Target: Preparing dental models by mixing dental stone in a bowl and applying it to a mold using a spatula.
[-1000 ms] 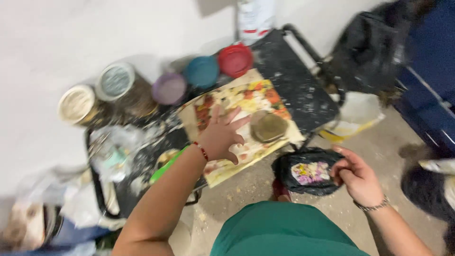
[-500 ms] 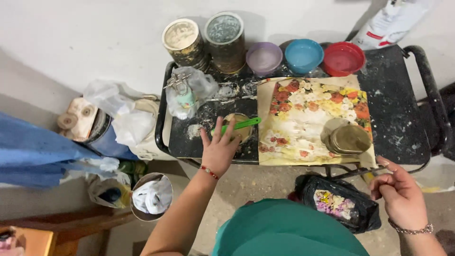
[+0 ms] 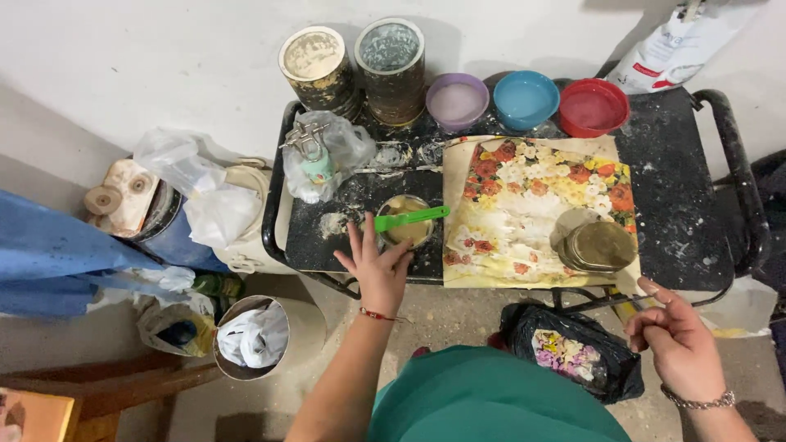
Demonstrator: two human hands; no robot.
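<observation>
My left hand [image 3: 375,263] rests with fingers spread at the front edge of a black, paint-spattered cart [image 3: 679,205], its fingertips just below a small round pot of beige paste [image 3: 403,222]. A green-handled tool [image 3: 412,217] lies across that pot. My right hand [image 3: 675,337] hovers off the cart's front right corner, fingers loosely curled, holding nothing. A floral-printed sheet [image 3: 524,205] covers the cart's middle, with a round brown lid [image 3: 599,244] on it. A black bag with a flowered item [image 3: 573,354] lies on the floor below.
Two dirty tins [image 3: 354,65] and purple [image 3: 457,101], blue [image 3: 525,98] and red [image 3: 593,106] bowls line the cart's back. A clear plastic bag with a clip [image 3: 321,155] sits at left. Buckets, bags and blue cloth [image 3: 57,254] crowd the floor at left.
The view has steadied and come closer over the cart. My left hand has slid slightly right to just below the paste pot. My right hand has stayed at the front right corner.
</observation>
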